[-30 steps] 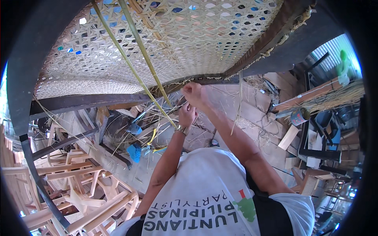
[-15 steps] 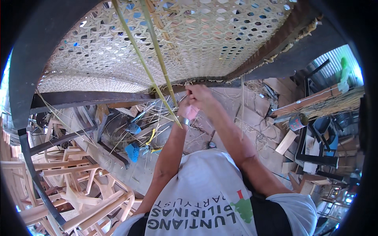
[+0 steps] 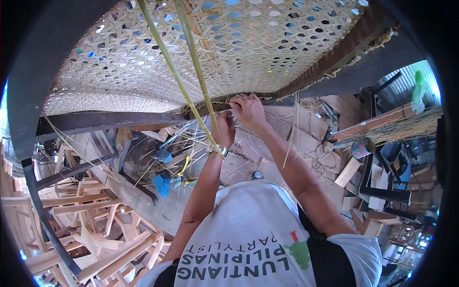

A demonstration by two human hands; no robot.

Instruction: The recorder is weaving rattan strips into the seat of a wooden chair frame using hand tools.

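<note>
A woven cane panel (image 3: 229,52) in a dark wooden frame (image 3: 114,119) spans the top of the view. My right hand (image 3: 249,111) is at the frame's near lower edge, fingers bent against it; whatever they grip is hidden. Just below and to its left, my left hand (image 3: 223,130) has its fingers curled together, apart from the right hand. I cannot make out what it holds. Two long greenish cane strips (image 3: 168,62) hang down across the panel, their lower ends passing by my left hand and wrist.
Pale unfinished chair frames (image 3: 100,225) are piled at the lower left. Cane scraps, a blue object (image 3: 161,184) and a yellow-handled tool (image 3: 183,165) lie on the floor. To the right are a tin can (image 3: 362,147), a wooden beam (image 3: 373,122) and a bundle of cane (image 3: 406,129).
My hands have drawn apart: the right moved up onto the frame edge, the left turned with its fingers curled upward. A thin strand now hangs beside my right forearm.
</note>
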